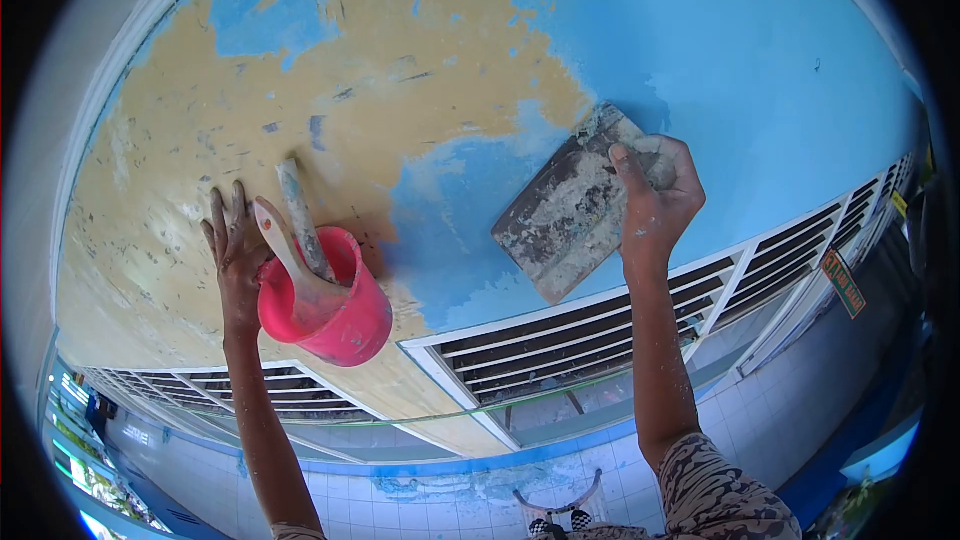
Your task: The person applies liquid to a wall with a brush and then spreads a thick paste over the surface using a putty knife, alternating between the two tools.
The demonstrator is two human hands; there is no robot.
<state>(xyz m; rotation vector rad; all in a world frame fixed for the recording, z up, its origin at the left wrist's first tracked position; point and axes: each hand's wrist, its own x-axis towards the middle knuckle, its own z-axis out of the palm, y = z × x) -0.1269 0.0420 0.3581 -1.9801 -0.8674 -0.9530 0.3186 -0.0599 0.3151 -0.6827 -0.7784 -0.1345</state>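
Note:
My right hand (pixel 660 195) is closed round the handle of a flat rectangular trowel (pixel 570 205), spotted with grey plaster, whose blade is against the blue part of the wall (pixel 720 70). My left hand (pixel 238 250) has its fingers spread against the tan part of the wall (pixel 400 70). A pink bucket (pixel 345 325) hangs beside its palm and wrist; whether the thumb hooks the rim is hidden. Inside the bucket stand a wide brush (pixel 310 285) with a pale handle and a plaster-caked stick (pixel 300 210).
Louvred vents (pixel 560 345) in white frames run below the painted area, with a thin green line across them. White tiles and a blue ledge (pixel 420 470) lie lower down. A green and orange sign (pixel 843 283) is at the right. A curved-armed object (pixel 560 505) shows at the bottom.

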